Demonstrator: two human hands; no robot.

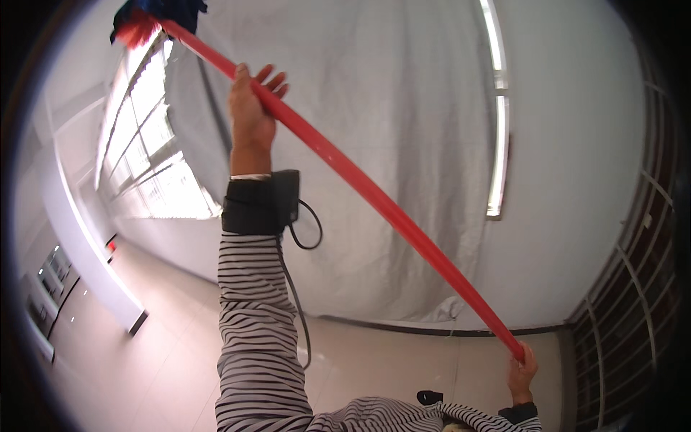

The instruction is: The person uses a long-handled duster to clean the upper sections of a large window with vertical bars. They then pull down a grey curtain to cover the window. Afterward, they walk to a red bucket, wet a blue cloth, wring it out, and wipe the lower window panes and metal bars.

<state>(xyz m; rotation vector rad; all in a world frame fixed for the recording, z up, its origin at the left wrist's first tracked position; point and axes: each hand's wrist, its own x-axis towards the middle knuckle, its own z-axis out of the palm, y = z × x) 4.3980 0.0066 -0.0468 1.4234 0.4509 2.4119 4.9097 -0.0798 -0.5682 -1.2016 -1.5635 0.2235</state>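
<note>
A long red pole slants across the view from upper left to lower right. At its upper end is a shaggy blue and red mop or duster head, cut off by the top edge. Raised high, my left hand supports the pole near that head, thumb on one side and fingers loosely spread on the other. My right hand grips the pole's lower end, down at the right. On my left wrist sits a black strap with a box, from which a cable loops down my striped sleeve.
A grey curtain hangs over the wall ahead, with a bright narrow gap at its right. Left are bright window panes and a white pillar. A metal grille stands right, above the tiled floor.
</note>
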